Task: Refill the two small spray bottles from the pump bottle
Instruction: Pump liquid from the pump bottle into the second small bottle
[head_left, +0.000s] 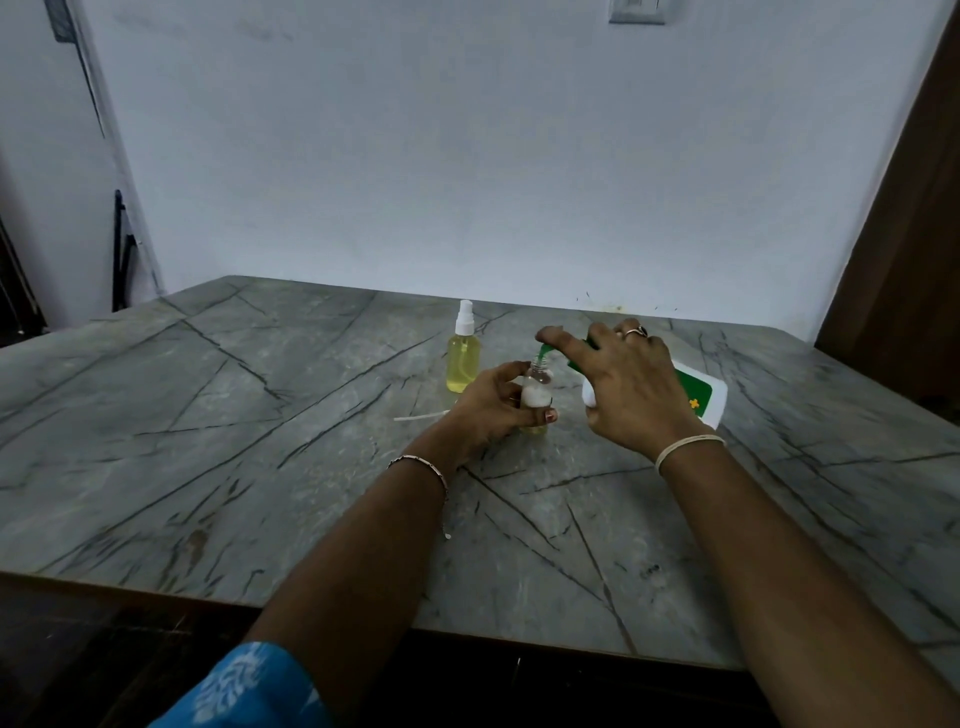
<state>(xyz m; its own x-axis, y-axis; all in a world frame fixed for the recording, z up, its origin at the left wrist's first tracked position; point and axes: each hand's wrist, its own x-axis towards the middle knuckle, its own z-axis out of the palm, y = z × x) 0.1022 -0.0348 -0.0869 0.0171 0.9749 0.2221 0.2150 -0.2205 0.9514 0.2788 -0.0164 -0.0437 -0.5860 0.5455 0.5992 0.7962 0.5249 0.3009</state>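
On the grey table (260, 441), the left hand (485, 410) curls its fingers and thumb round the small open bottle (536, 392), which stands upright in that grip with a little yellow liquid showing below the thumb. The right hand (631, 389) grips the pump bottle (698, 395), tilted, its forefinger stretched along the green spout (543, 353), which sits just over the open bottle's mouth. A thin white tube (421, 415) lies just left of the left knuckles, and beyond those fingers stands the capped bottle (463, 358), yellow-filled.
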